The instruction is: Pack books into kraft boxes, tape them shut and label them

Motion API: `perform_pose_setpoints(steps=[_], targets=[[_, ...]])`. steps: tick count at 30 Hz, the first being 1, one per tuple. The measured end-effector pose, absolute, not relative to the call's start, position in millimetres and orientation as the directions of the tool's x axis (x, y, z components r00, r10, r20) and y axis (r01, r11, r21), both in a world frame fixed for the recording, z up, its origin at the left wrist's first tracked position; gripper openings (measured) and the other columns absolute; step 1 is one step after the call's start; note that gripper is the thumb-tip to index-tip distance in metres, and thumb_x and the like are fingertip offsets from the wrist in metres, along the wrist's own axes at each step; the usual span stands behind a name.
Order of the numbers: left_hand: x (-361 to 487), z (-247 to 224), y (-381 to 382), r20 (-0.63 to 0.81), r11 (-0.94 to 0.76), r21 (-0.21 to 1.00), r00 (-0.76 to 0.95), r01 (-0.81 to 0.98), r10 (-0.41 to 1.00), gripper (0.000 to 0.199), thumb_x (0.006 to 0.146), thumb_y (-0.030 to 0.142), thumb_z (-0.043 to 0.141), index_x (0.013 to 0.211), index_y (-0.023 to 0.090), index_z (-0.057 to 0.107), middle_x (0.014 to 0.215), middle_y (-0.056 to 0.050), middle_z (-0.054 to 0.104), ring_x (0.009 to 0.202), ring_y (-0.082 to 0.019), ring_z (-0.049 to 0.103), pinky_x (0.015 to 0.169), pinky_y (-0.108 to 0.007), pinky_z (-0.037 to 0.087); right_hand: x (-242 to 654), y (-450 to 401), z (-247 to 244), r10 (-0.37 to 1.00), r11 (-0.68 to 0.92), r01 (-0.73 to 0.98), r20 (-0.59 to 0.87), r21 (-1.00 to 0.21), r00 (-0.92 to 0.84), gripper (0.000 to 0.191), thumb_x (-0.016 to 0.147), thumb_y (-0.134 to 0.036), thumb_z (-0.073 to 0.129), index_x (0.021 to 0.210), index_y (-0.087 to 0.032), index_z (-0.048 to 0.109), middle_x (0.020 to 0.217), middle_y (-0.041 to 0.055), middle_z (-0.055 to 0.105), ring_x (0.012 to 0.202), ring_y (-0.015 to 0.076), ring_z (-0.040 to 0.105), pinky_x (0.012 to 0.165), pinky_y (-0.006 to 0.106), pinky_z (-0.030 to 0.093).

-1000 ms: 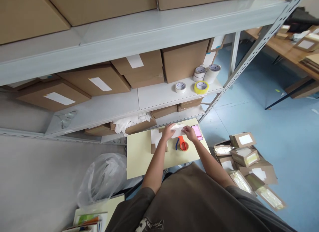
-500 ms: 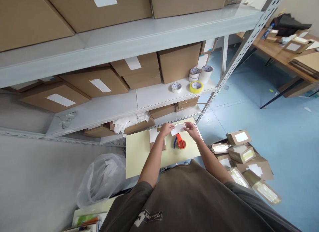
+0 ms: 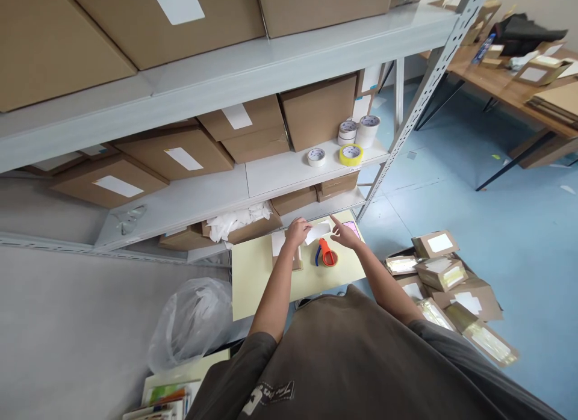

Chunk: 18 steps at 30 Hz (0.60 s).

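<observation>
My left hand (image 3: 298, 232) pinches the left end of a white paper piece (image 3: 318, 231) above the pale yellow table (image 3: 253, 274). Just right of the paper, my right hand (image 3: 344, 234) has its fingers apart, the index finger stretched out, and holds nothing. Below the paper lies an orange tape dispenser (image 3: 329, 257) with a blue part. A flat cardboard piece (image 3: 295, 263) with a white sheet on it lies partly behind my left wrist. At the table's right edge, a phone-like item with a pink screen (image 3: 351, 228) shows beside my right hand.
A metal shelf (image 3: 289, 176) with cardboard boxes and tape rolls (image 3: 351, 155) stands ahead. Small boxes (image 3: 437, 244) are piled on the floor at the right. A clear plastic bag (image 3: 189, 324) sits at the left, and a wooden table (image 3: 506, 89) stands far right.
My right hand has let go of the paper's right end, and its index finger now points out. The paper stays in my left hand. The pink screen shows more, and the view has shifted slightly.
</observation>
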<state>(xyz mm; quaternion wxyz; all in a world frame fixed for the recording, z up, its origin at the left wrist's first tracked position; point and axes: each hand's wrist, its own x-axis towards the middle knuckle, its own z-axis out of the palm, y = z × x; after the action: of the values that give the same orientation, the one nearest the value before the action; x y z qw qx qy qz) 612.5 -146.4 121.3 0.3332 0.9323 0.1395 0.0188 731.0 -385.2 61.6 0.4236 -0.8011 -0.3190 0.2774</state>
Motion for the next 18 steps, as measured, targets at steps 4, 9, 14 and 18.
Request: perform_pose_setpoints(steps=[4, 9, 14, 18], targets=[[611, 125, -147, -0.051, -0.762, 0.613, 0.972, 0.21, 0.228, 0.019, 0.093, 0.017, 0.07, 0.093, 0.025, 0.087, 0.103, -0.007, 0.075, 0.108, -0.024, 0.066, 0.102, -0.035, 0.051, 726, -388, 71, 0.795, -0.348, 0.407, -0.035, -0.845, 0.606, 0.096, 0.08, -0.016, 0.073, 0.168, -0.035, 0.04, 0.146, 0.0097, 0.065, 0.124, 0.0291, 0.067, 0.106, 0.043, 0.054], [610, 128, -149, -0.05, -0.773, 0.611, 0.983, 0.17, 0.176, 0.021, 0.093, 0.015, 0.068, 0.091, 0.026, 0.085, 0.107, -0.007, 0.077, 0.115, -0.025, 0.064, 0.104, -0.035, 0.05, 721, -383, 78, 0.866, -0.259, 0.508, 0.035, -0.821, 0.498, 0.072, 0.077, -0.013, 0.076, 0.145, -0.033, 0.068, 0.174, 0.007, 0.038, 0.157, 0.0334, 0.039, 0.124, 0.052, 0.04], [607, 125, -138, -0.137, -0.726, 0.635, 0.964, 0.262, 0.228, 0.019, 0.093, 0.017, 0.066, 0.094, 0.024, 0.084, 0.106, -0.007, 0.08, 0.109, -0.025, 0.068, 0.1, -0.033, 0.051, 735, -380, 82, 0.863, -0.277, 0.521, 0.029, -0.807, 0.504, 0.025, 0.075, -0.026, 0.089, 0.098, -0.025, 0.08, 0.163, 0.0082, 0.054, 0.155, 0.0383, 0.04, 0.126, 0.057, 0.035], [606, 125, -134, -0.17, -0.709, 0.645, 0.958, 0.285, 0.23, 0.021, 0.086, 0.017, 0.071, 0.101, 0.023, 0.083, 0.109, -0.008, 0.08, 0.11, -0.026, 0.069, 0.101, -0.033, 0.052, 747, -382, 91, 0.872, -0.309, 0.384, -0.098, -0.87, 0.48, 0.024, 0.087, -0.048, 0.08, 0.091, -0.025, 0.077, 0.114, 0.0088, 0.079, 0.114, 0.0338, 0.069, 0.104, 0.048, 0.052]])
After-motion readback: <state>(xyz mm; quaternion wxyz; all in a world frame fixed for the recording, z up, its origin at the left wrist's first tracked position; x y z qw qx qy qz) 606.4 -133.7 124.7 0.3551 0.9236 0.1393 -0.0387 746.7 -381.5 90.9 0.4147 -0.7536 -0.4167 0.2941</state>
